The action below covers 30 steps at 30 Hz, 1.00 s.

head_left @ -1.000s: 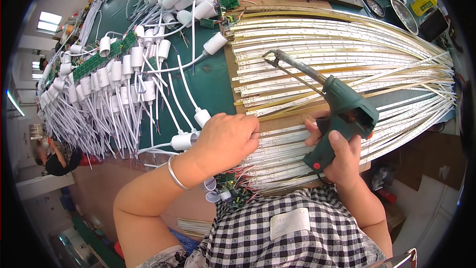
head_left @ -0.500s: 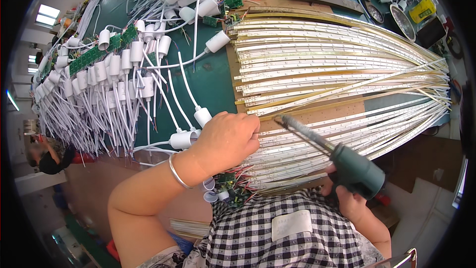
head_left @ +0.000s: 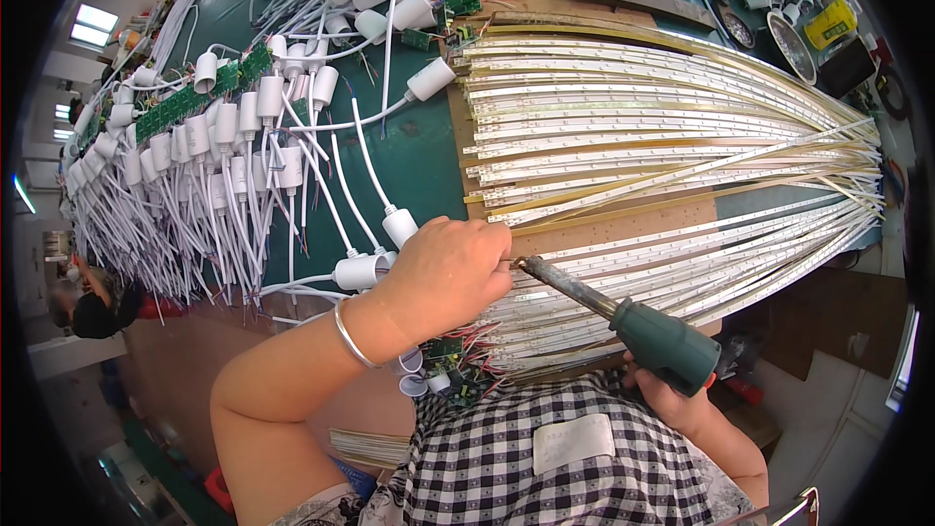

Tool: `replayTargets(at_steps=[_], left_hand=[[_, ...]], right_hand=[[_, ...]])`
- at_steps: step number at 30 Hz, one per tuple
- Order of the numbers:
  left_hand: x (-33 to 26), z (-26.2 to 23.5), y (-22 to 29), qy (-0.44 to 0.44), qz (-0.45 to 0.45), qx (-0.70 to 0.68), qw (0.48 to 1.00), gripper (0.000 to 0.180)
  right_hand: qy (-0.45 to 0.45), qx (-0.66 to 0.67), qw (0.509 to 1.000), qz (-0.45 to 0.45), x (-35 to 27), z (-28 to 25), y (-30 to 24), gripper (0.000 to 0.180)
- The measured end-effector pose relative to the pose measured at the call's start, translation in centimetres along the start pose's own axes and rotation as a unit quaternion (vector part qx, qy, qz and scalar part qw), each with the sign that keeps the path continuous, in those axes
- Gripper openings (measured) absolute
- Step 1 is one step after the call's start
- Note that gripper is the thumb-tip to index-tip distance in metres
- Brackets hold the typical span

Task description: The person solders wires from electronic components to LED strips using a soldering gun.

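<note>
Windows (head_left: pixel 94 25), green tabletop (head_left: pixel 419 161), right hand (head_left: pixel 664 395) clasping soldering gun (head_left: pixel 667 346), left hand (head_left: pixel 443 268) curled, contents hidden

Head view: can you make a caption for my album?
The right hand holds a green soldering gun, tip near the left hand, over long white strips.

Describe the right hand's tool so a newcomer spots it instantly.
Find the broad fan of white strips right of centre. Over its near part, the right hand holds a green tool; its thick body and metal barrel set it apart from the flat strips.
</note>
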<state>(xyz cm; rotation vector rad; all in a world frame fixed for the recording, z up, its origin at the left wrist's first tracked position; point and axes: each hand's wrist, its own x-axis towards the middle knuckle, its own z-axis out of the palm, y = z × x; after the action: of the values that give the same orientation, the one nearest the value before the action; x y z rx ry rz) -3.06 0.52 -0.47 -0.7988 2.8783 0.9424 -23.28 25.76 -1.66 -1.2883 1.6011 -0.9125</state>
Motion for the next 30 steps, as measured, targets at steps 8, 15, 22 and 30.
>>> replayTargets(at_steps=[8,15,22,30], left_hand=[[0.1,0.1,-0.1,-0.001,-0.002,0.008,1.000,0.006],[0.0,-0.1,0.1,-0.010,-0.005,-0.007,1.000,0.006],[0.0,-0.3,0.2,-0.013,-0.009,-0.003,1.000,0.006],[-0.2,0.0,0.1,0.004,0.004,0.005,1.000,0.005]], right_hand=[[0.009,0.015,1.000,0.024,0.1,0.0,-0.3,0.036],[0.045,0.098,0.994,0.012,-0.6,-0.5,-0.8,0.040],[0.004,0.020,1.000,0.002,-1.1,-0.7,0.0,0.043],[0.064,0.036,0.996,0.055,-1.0,-0.5,-0.6,0.036]])
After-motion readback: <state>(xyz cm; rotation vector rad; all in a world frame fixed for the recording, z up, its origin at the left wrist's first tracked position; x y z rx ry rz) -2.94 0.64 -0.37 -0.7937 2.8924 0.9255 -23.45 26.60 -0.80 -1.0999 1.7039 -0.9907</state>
